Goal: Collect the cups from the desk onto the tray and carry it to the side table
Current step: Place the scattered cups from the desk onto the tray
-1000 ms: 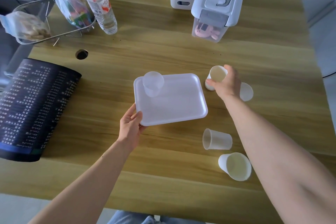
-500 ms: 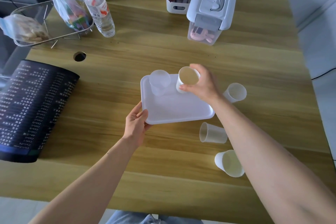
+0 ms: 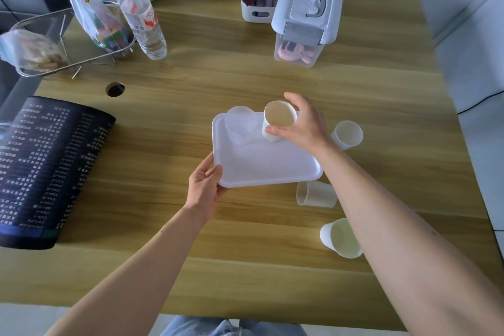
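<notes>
while the paper cup [image 3: 278, 124] settles at the top edge of the tray [image 3: 268, 165], here's how it looks:
step: second cup going on, just right of the frosted cup [image 3: 240, 126] already standing there, both mid-frame
right hand: [image 3: 301, 125] curled around the paper cup, fingers at the rim, can't tell if the base has touched down
left hand: [image 3: 203, 185] pinching the tray's lower left corner, steadying it on the bench [image 3: 218, 84]
left to collect: one upright cup [image 3: 347, 135] right of the tray, one tipped cup [image 3: 316, 194] below it, one cup [image 3: 341, 237] lower right
next move: probably let go, then reach for the nearest one
cup look: thin, off-white, empty, likely easy to knock over
</notes>
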`<state>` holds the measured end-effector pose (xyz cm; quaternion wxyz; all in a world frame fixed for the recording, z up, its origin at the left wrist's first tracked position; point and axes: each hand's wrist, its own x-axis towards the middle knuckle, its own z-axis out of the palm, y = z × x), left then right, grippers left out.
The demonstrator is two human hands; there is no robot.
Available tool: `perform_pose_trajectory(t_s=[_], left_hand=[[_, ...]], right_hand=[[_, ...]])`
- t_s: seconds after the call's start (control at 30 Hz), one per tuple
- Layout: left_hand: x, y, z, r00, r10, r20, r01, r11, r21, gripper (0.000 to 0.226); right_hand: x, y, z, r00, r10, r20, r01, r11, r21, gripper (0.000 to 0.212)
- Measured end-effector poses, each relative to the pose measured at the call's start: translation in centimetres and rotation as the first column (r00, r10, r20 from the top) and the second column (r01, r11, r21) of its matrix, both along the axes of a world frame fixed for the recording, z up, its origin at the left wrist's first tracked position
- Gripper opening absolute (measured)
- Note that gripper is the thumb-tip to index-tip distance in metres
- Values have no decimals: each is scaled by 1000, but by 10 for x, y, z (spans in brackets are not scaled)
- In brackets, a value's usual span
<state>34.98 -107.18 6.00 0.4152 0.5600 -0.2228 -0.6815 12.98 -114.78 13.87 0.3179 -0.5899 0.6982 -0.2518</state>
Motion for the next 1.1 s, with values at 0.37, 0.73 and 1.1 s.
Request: perform_pose_trajectory(t_s=[0.37, 0.73, 1.1], left_hand=[[-14, -8, -3, 1000, 12, 19, -12, 1000, 28, 39], [-15, -11, -9, 999, 19, 47, -22, 998, 52, 41], [-18, -14, -5, 999, -2, 39, 1, 999, 39, 40]], right_hand=[[-89, 28, -12, 933, -350, -79, 352, 936, 17, 77], [-119, 30, -49, 911, -375, -172, 399, 907, 137, 82], [-116, 26, -31, 906, -419, -61, 422, 905, 53, 76]])
